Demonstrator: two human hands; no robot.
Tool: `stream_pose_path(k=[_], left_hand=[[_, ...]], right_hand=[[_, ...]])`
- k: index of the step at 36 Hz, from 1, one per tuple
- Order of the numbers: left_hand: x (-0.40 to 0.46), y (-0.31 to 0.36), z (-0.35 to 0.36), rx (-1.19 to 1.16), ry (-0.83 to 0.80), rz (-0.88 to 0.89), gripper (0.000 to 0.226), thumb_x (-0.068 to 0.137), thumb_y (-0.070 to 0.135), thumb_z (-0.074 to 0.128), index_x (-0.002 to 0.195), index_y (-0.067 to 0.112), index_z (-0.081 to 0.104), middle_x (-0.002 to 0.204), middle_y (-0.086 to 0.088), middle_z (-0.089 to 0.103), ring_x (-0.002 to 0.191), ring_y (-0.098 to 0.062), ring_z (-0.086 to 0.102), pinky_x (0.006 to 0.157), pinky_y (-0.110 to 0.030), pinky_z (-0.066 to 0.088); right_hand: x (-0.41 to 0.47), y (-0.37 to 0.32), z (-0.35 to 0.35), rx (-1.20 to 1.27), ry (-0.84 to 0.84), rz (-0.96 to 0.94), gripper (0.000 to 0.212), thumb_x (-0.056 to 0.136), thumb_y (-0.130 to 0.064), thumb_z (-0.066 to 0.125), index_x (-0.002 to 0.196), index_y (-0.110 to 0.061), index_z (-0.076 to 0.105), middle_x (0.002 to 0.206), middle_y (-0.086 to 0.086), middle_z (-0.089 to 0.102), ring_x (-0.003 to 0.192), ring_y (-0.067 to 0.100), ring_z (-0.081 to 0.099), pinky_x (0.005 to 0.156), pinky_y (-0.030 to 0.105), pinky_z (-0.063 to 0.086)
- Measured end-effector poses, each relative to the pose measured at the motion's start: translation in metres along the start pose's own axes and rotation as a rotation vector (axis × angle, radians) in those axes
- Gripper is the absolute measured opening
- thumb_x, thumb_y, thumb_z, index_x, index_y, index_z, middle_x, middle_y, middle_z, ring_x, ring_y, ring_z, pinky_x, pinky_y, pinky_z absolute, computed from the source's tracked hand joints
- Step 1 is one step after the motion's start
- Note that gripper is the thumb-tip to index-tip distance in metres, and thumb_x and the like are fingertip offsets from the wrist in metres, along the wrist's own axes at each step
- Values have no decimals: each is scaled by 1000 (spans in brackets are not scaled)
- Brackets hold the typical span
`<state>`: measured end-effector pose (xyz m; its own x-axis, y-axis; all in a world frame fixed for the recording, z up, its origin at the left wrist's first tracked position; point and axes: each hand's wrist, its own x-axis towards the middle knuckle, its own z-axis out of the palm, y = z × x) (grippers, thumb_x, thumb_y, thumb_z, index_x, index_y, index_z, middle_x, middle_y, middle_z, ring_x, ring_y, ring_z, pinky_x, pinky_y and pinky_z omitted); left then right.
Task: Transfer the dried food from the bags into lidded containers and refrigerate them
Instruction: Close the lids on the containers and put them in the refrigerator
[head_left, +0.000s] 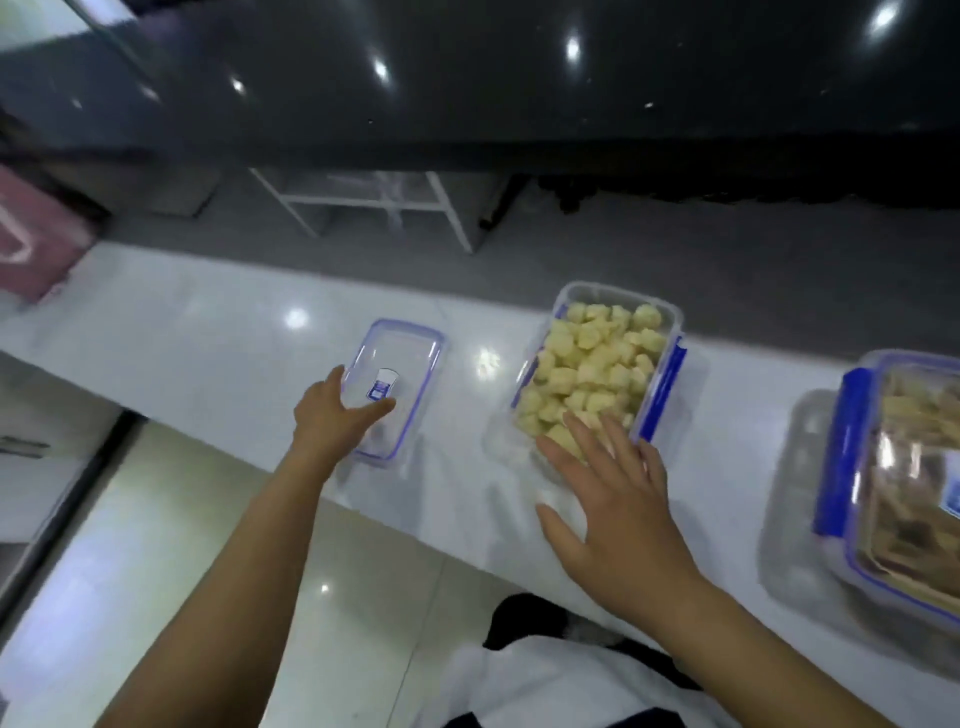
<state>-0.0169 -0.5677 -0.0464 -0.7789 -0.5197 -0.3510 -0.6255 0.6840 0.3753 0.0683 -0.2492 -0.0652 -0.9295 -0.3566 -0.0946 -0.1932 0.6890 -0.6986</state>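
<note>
While the open clear plastic container with blue side clips (670, 382), taken as landmark, sits near the far edge of the glossy white counter (208, 332), it holds pale yellow chunks of dried food (592, 364) heaped close to its rim. Right hand (613, 499): fingers straight and spread, palm down at the container's near end, fingertips (576, 428) over the nearest food pieces; whether they press on the food cannot be told. To the left of the container, apart from it, lies a flat clear rectangular lid with blue seal line and small blue label (400, 384). Left hand (332, 415): set on the lid's near-left part, thumb (379, 408) laid across its top surface, the other fingers curled at its left edge, lid resting on the counter. To the right of the container, well apart, stands a second clear container with blue clips and closed lid (893, 499), brownish contents showing through, partly cut by the frame edge. Image blurred at the margins.
</note>
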Motion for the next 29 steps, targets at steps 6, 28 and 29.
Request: stream_pose_path(k=[6, 28, 29], left_hand=[[40, -37, 12, 92, -175, -5, 139, 46, 76, 82, 158, 24, 16, 157, -13, 34, 145, -36, 31, 116, -54, 31], [-58, 19, 9, -205, -317, 522, 134, 43, 90, 66, 146, 60, -15, 157, 0, 20, 144, -27, 21, 115, -57, 32], [-61, 21, 11, -212, -352, 552, 133, 45, 89, 66, 146, 60, -15, 156, 2, 21, 144, -24, 21, 115, -54, 32]], right_hand=[[23, -21, 21, -172, -92, 13, 65, 92, -57, 33, 154, -43, 25, 165, -11, 7, 153, 18, -13, 122, 50, -3], [83, -105, 2, 1268, 266, 429, 40, 77, -23, 76, 117, -30, 72, 118, 8, 73, 105, 32, 71, 75, 46, 61], [82, -103, 2, 1229, 309, 430, 35, 79, -25, 74, 113, -31, 73, 117, 8, 74, 104, 32, 72, 74, 47, 61]])
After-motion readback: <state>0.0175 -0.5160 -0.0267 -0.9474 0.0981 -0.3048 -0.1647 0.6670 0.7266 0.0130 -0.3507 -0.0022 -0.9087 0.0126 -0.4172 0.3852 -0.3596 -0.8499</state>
